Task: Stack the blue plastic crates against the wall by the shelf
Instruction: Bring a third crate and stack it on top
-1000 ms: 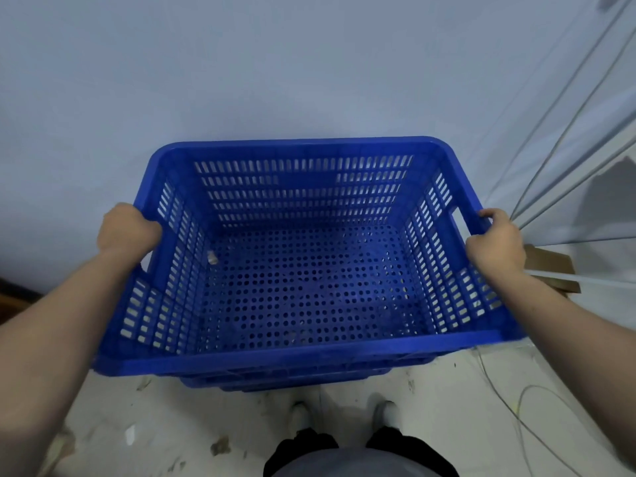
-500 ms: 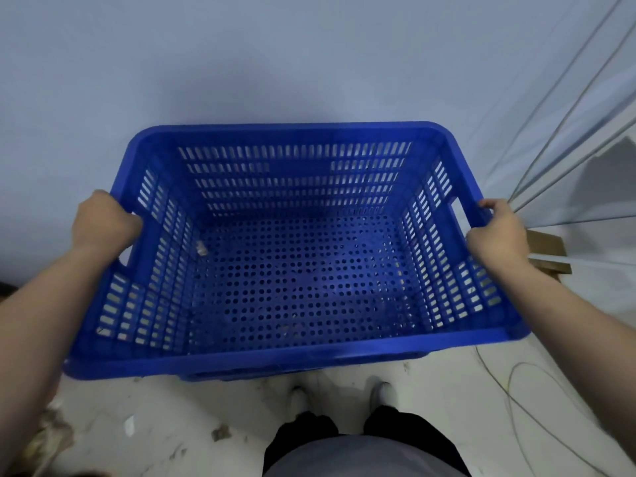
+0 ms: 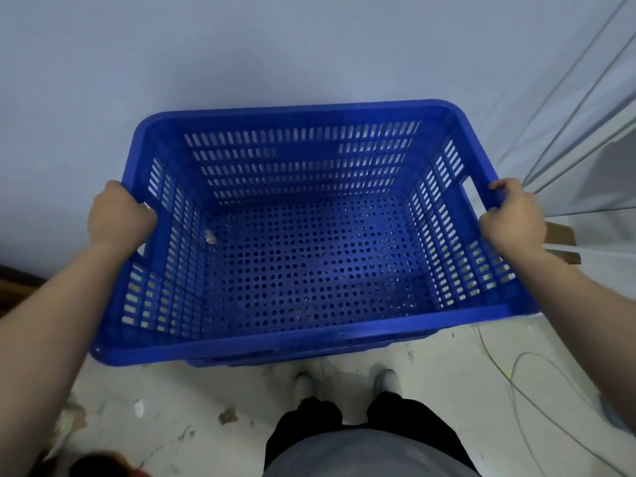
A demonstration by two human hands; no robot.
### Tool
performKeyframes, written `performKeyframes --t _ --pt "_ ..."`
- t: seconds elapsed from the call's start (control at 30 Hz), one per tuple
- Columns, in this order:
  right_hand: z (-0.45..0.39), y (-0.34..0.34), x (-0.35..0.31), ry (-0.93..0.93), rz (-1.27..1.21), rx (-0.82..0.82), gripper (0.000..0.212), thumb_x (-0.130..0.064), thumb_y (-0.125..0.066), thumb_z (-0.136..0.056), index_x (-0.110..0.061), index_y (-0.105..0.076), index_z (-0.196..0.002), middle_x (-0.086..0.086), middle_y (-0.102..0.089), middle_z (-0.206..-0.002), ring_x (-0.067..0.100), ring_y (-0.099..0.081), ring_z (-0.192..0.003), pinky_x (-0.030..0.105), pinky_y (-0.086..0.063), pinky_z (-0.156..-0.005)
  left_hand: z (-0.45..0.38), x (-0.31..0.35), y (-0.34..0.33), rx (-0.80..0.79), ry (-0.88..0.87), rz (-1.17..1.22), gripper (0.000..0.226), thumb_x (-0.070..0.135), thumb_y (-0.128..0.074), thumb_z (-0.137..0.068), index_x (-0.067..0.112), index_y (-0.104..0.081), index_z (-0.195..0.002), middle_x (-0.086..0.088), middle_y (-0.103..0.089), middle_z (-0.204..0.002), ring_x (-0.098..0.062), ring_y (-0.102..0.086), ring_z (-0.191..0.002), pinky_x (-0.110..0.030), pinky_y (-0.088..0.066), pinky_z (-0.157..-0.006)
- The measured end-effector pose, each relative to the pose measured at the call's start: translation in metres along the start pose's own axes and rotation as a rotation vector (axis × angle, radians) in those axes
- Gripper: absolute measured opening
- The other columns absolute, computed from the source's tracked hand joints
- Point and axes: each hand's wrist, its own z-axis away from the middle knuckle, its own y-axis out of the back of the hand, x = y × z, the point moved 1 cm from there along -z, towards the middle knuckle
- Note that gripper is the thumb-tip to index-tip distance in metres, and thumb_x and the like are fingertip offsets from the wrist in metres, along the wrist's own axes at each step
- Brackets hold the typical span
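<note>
Left hand [image 3: 118,215] wrapped over the left rim at the handle slot of a blue perforated plastic crate [image 3: 303,263], fingers closed tight on it. Crate held level, far side close to the pale wall [image 3: 275,46], above the speckled white floor [image 3: 172,418]. Under its near edge, the rim of a second blue crate [image 3: 309,354] shows; the held one looks partly nested into it, though whether fully seated I cannot tell. Right hand [image 3: 512,215] clamped on the right rim by the other slot. Grey shelf rails [image 3: 585,115] at far right. Judgement: stacking nearly placed; settling and release remain.
</note>
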Motion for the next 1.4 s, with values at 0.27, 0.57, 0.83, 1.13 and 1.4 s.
performKeyframes --t 0.27,0.57,0.83,1.13,1.4 --pt "0.008 0.006 0.027 0.012 -0.111 -0.064 0.051 -0.008 -0.052 -0.089 -0.013 -0.039 -0.139 0.019 -0.058 -0.131 0.039 -0.061 -0.109 0.051 -0.055 -0.084 0.022 -0.01 0.007 -0.022 -0.035 -0.073 0.036 0.003 -0.053 -0.083 -0.008 -0.047 -0.117 -0.034 -0.058 -0.113 -0.052 -0.058 -0.099 -0.053 -0.047 -0.082" --pt "0.018 0.005 0.03 0.195 0.004 -0.079 0.057 -0.008 -0.047 -0.087 -0.009 -0.035 -0.144 0.022 -0.038 -0.139 0.047 -0.049 -0.117 0.053 -0.042 -0.097 0.091 -0.015 0.016 -0.025 0.047 -0.169 0.054 0.01 -0.067 -0.08 0.0 -0.04 -0.126 -0.028 -0.053 -0.123 -0.05 -0.055 -0.11 -0.056 -0.047 -0.087" --pt "0.038 0.02 0.045 0.177 0.004 -0.15 0.053 -0.009 -0.05 -0.088 -0.007 -0.034 -0.139 0.022 -0.042 -0.134 0.047 -0.052 -0.111 0.051 -0.044 -0.089 0.147 -0.041 0.03 -0.031 0.199 -0.071 0.037 0.01 -0.06 -0.089 -0.006 -0.048 -0.12 -0.03 -0.059 -0.12 -0.048 -0.059 -0.107 -0.046 -0.045 -0.071" --pt "0.074 0.024 0.057 0.034 -0.041 -0.072 0.063 -0.014 -0.053 -0.085 -0.021 -0.035 -0.144 0.021 -0.052 -0.132 0.044 -0.055 -0.115 0.05 -0.047 -0.091 0.15 -0.046 0.029 0.001 0.23 0.114 0.031 0.004 -0.058 -0.085 -0.01 -0.053 -0.113 -0.031 -0.061 -0.113 -0.048 -0.06 -0.104 -0.048 -0.049 -0.077" --pt "0.097 0.027 0.047 -0.053 -0.123 0.005 0.05 -0.011 -0.054 -0.085 -0.017 -0.044 -0.133 0.016 -0.06 -0.128 0.038 -0.061 -0.109 0.052 -0.054 -0.086 0.131 -0.069 0.032 0.006 0.239 0.242 0.028 0.01 -0.059 -0.081 -0.002 -0.056 -0.106 -0.023 -0.064 -0.109 -0.043 -0.063 -0.097 -0.051 -0.056 -0.078"
